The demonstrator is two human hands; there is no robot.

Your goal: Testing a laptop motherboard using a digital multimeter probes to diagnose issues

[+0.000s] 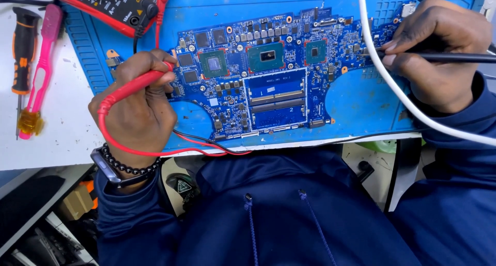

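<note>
Probing step, by the look of it: both hands on test leads over the blue circuit board (pixel 268 77), which lies flat on the blue mat (pixel 361 103) between the hands.

Left hand (pixel 137 103) closed around the red probe (pixel 135 86), tip toward the board's left edge; actual contact point hidden under the fingers. Right hand (pixel 439 51) pinches the black probe (pixel 449 56) pen-style, tip at the board's right edge near small components.

Next move likely calls for holding both tips steady on tiny pads without bridging neighbours.

Hard to see: multimeter (pixel 111 5) beyond the left hand is cut off at the top, display out of frame. White cable (pixel 392 85) crosses over the right hand's fingers. Screwdrivers (pixel 31 69) lie left of the left hand on the desk (pixel 62 131).
</note>
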